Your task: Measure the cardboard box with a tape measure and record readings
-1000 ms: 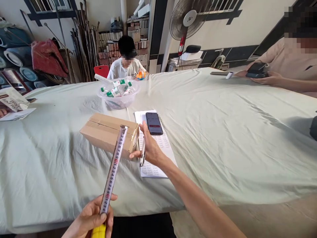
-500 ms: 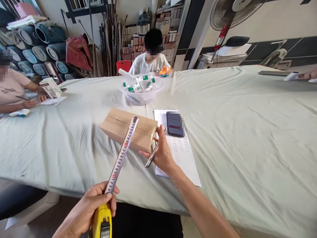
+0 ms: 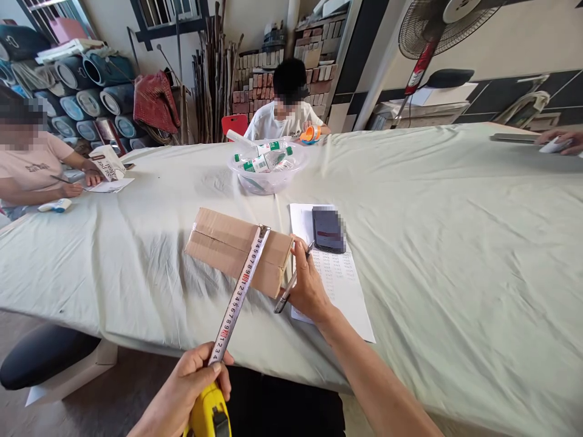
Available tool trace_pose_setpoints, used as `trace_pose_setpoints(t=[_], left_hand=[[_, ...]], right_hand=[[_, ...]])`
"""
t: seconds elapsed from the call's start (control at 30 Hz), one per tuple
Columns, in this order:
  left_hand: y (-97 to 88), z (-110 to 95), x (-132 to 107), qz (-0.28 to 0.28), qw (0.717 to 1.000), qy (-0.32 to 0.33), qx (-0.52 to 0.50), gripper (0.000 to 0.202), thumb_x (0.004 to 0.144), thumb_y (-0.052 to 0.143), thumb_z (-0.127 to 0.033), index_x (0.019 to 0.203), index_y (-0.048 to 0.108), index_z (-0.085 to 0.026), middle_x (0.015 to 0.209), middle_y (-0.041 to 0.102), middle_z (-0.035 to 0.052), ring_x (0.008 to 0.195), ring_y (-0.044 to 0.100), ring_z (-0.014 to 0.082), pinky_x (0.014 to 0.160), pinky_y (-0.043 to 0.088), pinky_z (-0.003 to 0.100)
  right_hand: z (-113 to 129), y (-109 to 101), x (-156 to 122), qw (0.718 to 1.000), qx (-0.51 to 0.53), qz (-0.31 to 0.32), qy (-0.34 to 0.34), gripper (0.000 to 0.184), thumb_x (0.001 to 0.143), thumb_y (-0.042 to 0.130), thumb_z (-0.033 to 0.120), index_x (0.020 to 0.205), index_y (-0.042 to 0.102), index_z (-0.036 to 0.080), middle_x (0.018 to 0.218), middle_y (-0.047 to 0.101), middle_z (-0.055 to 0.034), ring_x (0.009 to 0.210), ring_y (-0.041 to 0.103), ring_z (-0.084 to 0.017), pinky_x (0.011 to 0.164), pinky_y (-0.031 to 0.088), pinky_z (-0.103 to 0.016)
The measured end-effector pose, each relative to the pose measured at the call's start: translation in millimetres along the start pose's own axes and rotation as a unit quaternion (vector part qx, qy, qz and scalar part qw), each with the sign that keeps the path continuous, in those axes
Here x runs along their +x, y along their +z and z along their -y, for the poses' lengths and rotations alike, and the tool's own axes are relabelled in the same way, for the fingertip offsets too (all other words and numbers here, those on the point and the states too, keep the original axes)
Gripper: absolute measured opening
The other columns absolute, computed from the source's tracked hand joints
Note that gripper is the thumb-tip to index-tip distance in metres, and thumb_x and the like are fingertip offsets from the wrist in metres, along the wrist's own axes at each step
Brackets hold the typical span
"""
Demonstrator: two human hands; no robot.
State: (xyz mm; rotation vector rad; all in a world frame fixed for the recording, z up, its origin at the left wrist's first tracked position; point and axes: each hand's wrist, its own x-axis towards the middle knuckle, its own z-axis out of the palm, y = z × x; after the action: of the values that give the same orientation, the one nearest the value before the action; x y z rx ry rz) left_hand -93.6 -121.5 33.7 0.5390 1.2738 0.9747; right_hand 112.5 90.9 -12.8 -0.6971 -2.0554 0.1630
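Hands: both busy. Left hand (image 3: 195, 371) is wrapped snugly round the yellow tape measure (image 3: 206, 405), thumb on the blade; right hand (image 3: 310, 290) is half curled, pen (image 3: 290, 286) tucked in, fingertips at the box's right end.
Blade (image 3: 237, 298): pulled out, so that bit's done. Runs over the top, hook about at the far edge from this angle. Can't tell if it's touching, so I'd guess the lining up isn't settled.
Cardboard box (image 3: 223, 244): near side of the table (image 3: 432, 243), left of the sheet, looks closed up. Flat or slightly tipped? Can't say.
Paper sheet (image 3: 334, 276): columns of writing down already, phone (image 3: 328, 229) on its far part. Pen isn't writing, so any new entry looks left to do.
Left forearm (image 3: 157, 413): low, angled in from near left, palm turned inward.
Right forearm (image 3: 380, 373): stretched in from near right, pointing far left.
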Motion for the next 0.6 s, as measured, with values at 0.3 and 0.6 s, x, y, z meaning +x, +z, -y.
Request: trace_pose_setpoints(t=[0.3, 0.6], left_hand=[[8.5, -14, 5, 0.025, 0.998, 0.014, 0.053, 0.022, 0.085, 0.062, -0.034, 0.094, 0.065, -0.015, 0.071, 0.063, 0.0045, 0.068, 0.054, 0.0154, 0.063, 0.038, 0.026], [-21.4, -59, 9, 0.070, 0.949, 0.001, 0.306, 0.028, 0.089, 0.052, -0.037, 0.099, 0.067, -0.016, 0.069, 0.062, 0.0018, 0.062, 0.051, 0.0135, 0.059, 0.036, 0.023]], right_hand=[[-6, 1, -1, 0.997, 0.052, -0.003, 0.062, 0.118, 0.072, 0.075, 0.047, 0.151, -0.010, 0.028, 0.157, 0.018, -0.0174, 0.141, 0.028, -0.040, 0.105, 0.041, -0.060], [-13, -16, 5, 0.968, 0.196, -0.001, 0.157, 0.115, 0.068, 0.062, 0.073, 0.153, 0.005, 0.023, 0.155, 0.028, -0.0173, 0.141, 0.032, -0.036, 0.112, 0.032, -0.056]])
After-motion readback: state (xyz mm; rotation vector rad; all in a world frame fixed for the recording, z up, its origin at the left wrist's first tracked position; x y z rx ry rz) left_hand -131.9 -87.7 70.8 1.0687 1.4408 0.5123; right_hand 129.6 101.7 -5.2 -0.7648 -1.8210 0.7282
